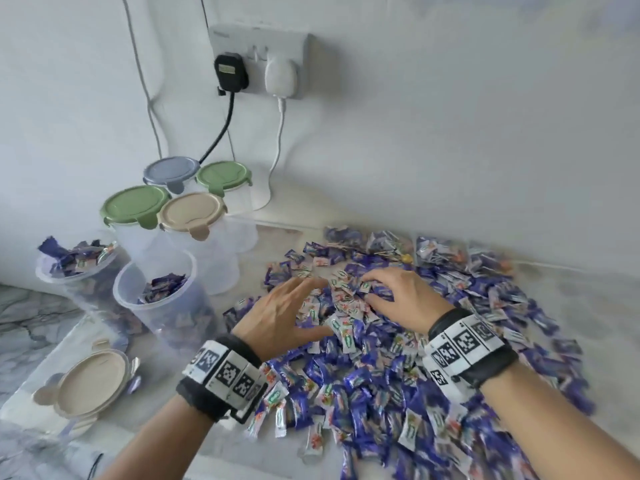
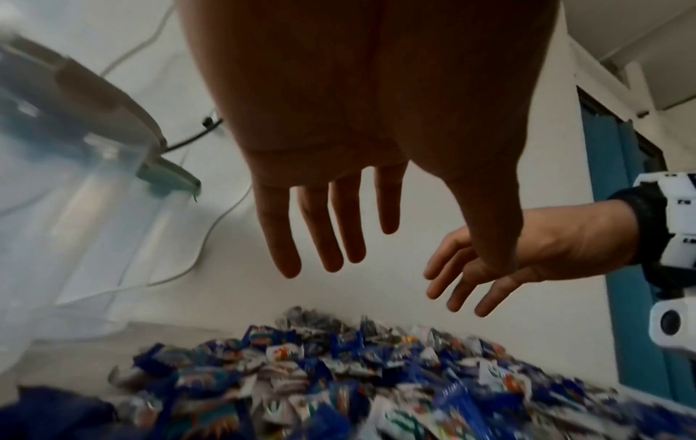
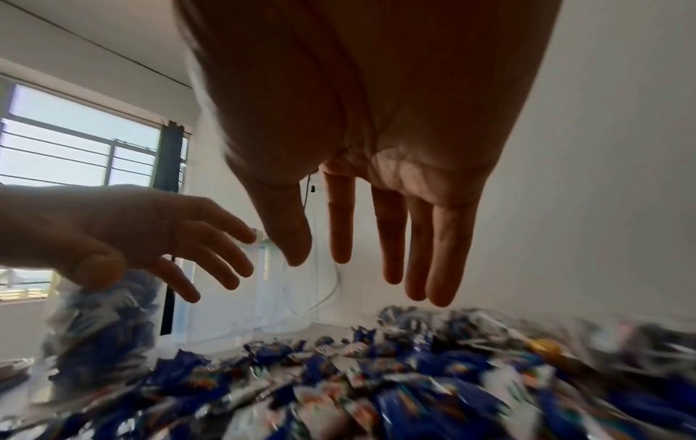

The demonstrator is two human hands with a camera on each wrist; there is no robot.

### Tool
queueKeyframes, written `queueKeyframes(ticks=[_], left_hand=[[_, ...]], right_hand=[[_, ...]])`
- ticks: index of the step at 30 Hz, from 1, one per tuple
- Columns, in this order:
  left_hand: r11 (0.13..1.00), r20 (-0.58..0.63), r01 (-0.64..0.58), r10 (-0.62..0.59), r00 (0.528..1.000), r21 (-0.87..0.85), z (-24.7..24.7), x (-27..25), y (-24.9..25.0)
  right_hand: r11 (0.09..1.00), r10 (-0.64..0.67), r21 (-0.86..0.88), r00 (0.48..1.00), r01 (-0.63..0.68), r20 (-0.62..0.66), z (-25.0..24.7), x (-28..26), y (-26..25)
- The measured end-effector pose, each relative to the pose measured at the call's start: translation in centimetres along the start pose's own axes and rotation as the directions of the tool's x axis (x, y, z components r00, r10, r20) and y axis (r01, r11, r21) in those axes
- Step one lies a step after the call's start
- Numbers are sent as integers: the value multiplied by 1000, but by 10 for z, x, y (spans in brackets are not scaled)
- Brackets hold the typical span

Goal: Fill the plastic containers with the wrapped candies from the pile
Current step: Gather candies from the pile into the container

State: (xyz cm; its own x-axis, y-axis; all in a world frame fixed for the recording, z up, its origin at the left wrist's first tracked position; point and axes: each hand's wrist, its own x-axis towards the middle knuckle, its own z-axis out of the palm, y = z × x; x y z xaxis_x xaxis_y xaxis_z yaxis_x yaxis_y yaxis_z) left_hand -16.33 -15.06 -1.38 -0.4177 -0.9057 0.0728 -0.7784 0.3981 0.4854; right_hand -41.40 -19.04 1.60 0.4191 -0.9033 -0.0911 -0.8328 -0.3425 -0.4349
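A wide pile of blue and white wrapped candies [image 1: 398,375] covers the counter at centre right. My left hand [image 1: 294,299] and right hand [image 1: 381,289] hover side by side over the pile's far part, fingers spread and palms down. The wrist views show straight fingers just above the candies [image 2: 339,387] [image 3: 376,387], holding nothing. Two lidless clear containers stand left of the pile. The far-left one [image 1: 79,271] is heaped with candies. The nearer one [image 1: 156,292] is partly filled.
Behind the open containers stand several lidded ones, with green [image 1: 135,206], beige [image 1: 192,213], blue-grey [image 1: 171,171] and green [image 1: 223,174] lids. A loose beige lid [image 1: 90,386] lies at the near left. A wall socket [image 1: 259,60] holds two plugs whose cables hang down.
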Motion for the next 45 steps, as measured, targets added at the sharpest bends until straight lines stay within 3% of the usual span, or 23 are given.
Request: queueKeyframes(ticks=[8, 14, 23, 45], left_hand=[[985, 278, 35, -83, 957, 172, 49, 34, -5], [962, 368, 82, -178, 913, 261, 72, 44, -5], [961, 396, 151, -235, 888, 230, 78, 48, -13], [990, 288, 125, -137, 948, 62, 58, 58, -9]], right_hand=[[959, 272, -120, 952, -256, 138, 19, -40, 55], [916, 369, -256, 900, -309, 233, 42, -47, 68], [895, 376, -316, 914, -315, 154, 56, -35, 76], [895, 304, -341, 953, -289, -8, 43, -27, 76]])
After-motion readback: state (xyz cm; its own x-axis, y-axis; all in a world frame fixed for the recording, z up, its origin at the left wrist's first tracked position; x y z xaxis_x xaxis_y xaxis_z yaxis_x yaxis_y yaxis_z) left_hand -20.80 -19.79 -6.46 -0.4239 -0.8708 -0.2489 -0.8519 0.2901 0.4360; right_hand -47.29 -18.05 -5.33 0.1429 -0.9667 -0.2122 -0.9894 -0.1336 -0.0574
